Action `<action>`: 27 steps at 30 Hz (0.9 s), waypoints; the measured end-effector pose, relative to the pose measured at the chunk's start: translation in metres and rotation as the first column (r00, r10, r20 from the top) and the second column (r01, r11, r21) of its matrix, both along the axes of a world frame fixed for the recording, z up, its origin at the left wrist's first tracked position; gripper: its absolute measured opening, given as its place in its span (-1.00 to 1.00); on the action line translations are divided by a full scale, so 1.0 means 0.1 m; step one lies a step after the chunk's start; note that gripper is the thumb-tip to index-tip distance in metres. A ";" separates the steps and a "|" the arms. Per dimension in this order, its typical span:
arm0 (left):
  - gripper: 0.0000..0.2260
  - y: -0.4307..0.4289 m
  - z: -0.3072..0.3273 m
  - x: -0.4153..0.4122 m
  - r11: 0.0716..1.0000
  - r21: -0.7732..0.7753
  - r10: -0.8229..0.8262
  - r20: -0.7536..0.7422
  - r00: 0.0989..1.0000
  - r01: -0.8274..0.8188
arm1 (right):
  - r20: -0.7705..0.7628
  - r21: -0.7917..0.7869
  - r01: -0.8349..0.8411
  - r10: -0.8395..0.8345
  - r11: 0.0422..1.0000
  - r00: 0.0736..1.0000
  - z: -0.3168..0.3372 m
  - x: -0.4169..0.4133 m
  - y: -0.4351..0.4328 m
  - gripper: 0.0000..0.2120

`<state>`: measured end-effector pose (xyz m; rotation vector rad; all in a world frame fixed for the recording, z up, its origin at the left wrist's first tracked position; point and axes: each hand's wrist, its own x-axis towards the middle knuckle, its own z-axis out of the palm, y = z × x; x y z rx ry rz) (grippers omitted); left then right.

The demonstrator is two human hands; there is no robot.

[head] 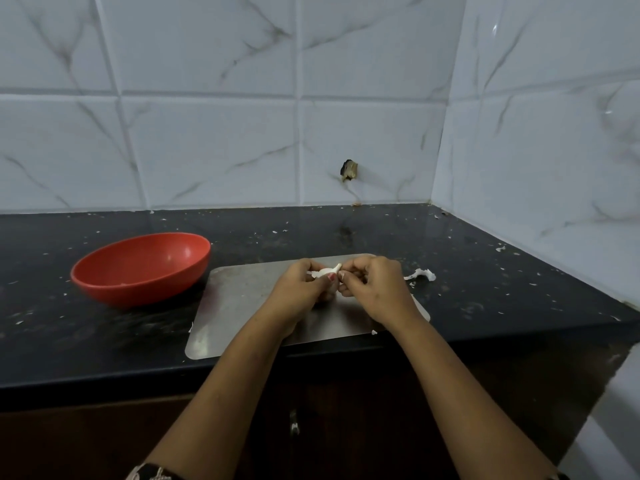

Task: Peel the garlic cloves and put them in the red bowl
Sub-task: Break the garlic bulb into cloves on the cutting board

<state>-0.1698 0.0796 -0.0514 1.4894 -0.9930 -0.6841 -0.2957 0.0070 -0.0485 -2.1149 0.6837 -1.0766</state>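
The shallow red plastic bowl waits at left. Our left hand pinches the small white garlic clove over the steel board; our right hand seems to nip its papery skin. A hard tug could flick it onto the tabletop.

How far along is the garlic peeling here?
Done: little. The round red plastic bowl shows no peeled cloves; a white skin scrap lies on the black counter. In hand: left hand and right hand pinch a white garlic piece above the flat steel board. Remaining: finish peeling, drop it in.
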 end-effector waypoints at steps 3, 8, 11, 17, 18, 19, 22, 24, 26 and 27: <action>-0.87 -0.01 0.00 0.01 1.000 0.017 -0.016 0.027 1.000 0.015 | -0.021 -0.024 0.031 -0.031 0.999 0.999 0.00 -0.01 0.01 -0.79; -0.86 -0.01 -0.01 0.01 1.000 0.025 -0.016 0.069 0.998 0.014 | -0.049 -0.066 0.046 -0.050 0.997 0.998 0.01 0.00 0.01 -0.90; -0.85 -0.01 -0.01 0.01 0.999 0.025 -0.032 0.054 0.998 0.031 | -0.064 -0.080 0.045 -0.050 0.996 0.997 0.01 0.01 -0.01 -0.93; -0.71 0.03 -0.01 -0.01 0.992 0.016 -0.128 0.089 0.988 0.127 | 0.093 0.187 0.012 -0.030 0.982 0.995 0.00 0.01 -0.05 -0.83; -0.73 0.04 0.00 -0.01 0.992 0.003 -0.123 0.090 0.988 0.123 | 0.117 0.232 -0.011 -0.017 0.973 0.993 0.00 0.01 -0.05 -0.84; -0.75 0.04 -0.01 -0.01 0.993 -0.024 -0.117 0.075 0.990 0.119 | 0.129 0.263 -0.029 -0.005 0.964 0.992 -0.01 0.01 -0.06 -0.87; -0.77 0.04 -0.01 -0.02 0.992 -0.078 -0.100 -0.005 0.995 0.100 | 0.155 0.316 -0.067 0.019 0.946 0.988 -0.01 0.02 -0.07 -0.89; -0.81 0.03 -0.01 -0.01 0.992 -0.079 -0.095 -0.010 0.995 0.094 | 0.183 0.351 -0.101 0.037 0.931 0.982 -0.01 0.02 -0.07 -0.89; -0.81 0.03 -0.02 -0.01 0.994 -0.070 -0.089 -0.012 0.996 0.088 | 0.210 0.371 -0.146 0.071 0.917 0.975 0.00 0.01 -0.06 -0.91; -0.79 0.02 -0.02 0.00 0.994 -0.070 -0.090 -0.020 0.996 0.088 | 0.217 0.360 -0.158 0.082 0.919 0.973 0.00 0.01 -0.05 -0.91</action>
